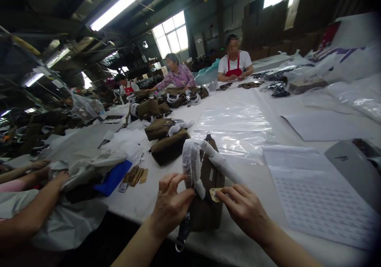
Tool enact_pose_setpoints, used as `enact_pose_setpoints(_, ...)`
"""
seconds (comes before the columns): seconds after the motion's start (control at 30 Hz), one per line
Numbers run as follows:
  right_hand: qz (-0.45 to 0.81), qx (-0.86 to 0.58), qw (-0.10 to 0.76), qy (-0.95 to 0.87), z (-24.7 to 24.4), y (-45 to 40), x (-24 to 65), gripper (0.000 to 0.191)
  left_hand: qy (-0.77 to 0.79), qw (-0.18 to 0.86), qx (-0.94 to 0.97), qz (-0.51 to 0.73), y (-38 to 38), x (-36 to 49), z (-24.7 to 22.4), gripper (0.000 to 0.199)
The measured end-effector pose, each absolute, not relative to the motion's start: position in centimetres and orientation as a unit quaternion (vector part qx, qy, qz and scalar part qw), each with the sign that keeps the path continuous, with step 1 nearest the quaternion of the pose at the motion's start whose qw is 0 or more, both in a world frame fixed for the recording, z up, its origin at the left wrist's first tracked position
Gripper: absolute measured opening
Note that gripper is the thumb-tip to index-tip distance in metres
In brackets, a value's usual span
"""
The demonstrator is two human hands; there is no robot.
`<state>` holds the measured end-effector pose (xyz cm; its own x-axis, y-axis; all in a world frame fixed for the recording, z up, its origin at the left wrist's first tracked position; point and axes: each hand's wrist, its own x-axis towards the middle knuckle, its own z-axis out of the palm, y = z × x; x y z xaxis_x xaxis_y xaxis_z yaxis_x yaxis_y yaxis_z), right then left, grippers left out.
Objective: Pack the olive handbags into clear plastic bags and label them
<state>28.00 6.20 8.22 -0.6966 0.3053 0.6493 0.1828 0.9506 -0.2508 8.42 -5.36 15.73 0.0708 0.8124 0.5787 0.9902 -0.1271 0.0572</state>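
A brown handbag (pixel 210 215) stands at the near edge of the white table, its handles (pixel 193 156) wrapped in white paper. My left hand (pixel 171 203) is closed at the bag's left side, thumb and fingers pinched by the wrapped handle's lower end; what lies between the fingertips is hidden. In my right hand (pixel 242 207) a tan paper hang tag (pixel 214 194) is pinched between thumb and fingers, held in front of the bag. A dark strap with a metal ring (pixel 182 233) hangs below my left hand.
More brown bags (pixel 169 146) lie beyond. Brown tags (pixel 135 176) lie left, near a co-worker's arms (pixel 44 203) handling a pale sheet. Clear plastic bags (pixel 235 128) lie ahead. On the right are a printed label sheet (pixel 315 195) and a grey machine (pixel 354 168). Several people work farther back.
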Motion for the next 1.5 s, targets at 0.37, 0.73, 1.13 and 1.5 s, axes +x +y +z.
enact_pose_setpoints(0.37, 0.058, -0.177, 0.397, -0.899, 3.2, 5.2, 31.0, 0.027, -0.678, 0.115, -0.667, -0.288, -6.8, 8.5, 14.8, 0.033)
enact_pose_setpoints(0.73, 0.087, -0.133, 0.463, -0.872, 13.3, 12.0, 29.7, 0.055, -0.702, -0.103, -0.542, -0.451, -2.9, 6.9, 18.7, 0.038)
enact_pose_setpoints(1.13, 0.128, 0.012, 0.148, -0.981, 25.1, 16.3, 19.2, 0.032, -0.551, -0.476, -0.485, -0.485, 3.3, 4.3, 22.1, 0.034)
enact_pose_setpoints(1.5, -0.072, -0.176, 0.249, -0.95, 23.7, 14.8, 22.9, 0.041, -0.654, 0.059, -0.665, -0.356, 3.3, 7.7, 21.4, 0.036)
